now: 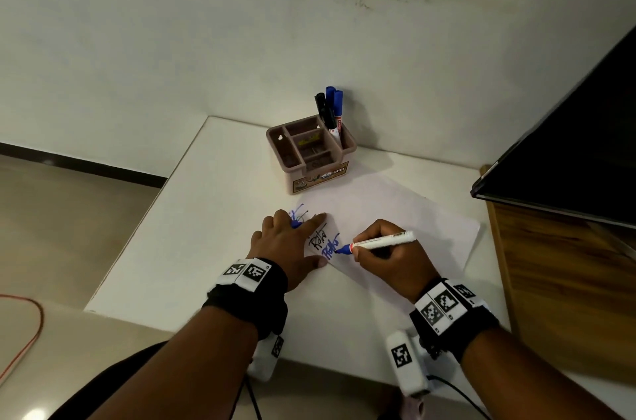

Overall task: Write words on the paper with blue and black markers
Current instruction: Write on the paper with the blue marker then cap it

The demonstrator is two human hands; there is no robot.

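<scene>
A white sheet of paper [406, 223] lies on the white table [192, 247]. It carries a black word above a blue word [328, 249], plus blue and black scribbles near its left corner. My right hand [389, 256] grips a white marker with a blue tip [382, 241], the tip touching the paper at the end of the blue word. My left hand [292, 244] lies flat, fingers spread, pressing down the paper's left corner. It partly covers the scribbles.
A brown desk organizer [311, 153] stands beyond the paper; a black marker [325, 111] and two blue-capped markers [336, 108] stick up from its right rear slot. A wooden cabinet [564, 268] with a dark panel borders the table's right. The wall rises behind.
</scene>
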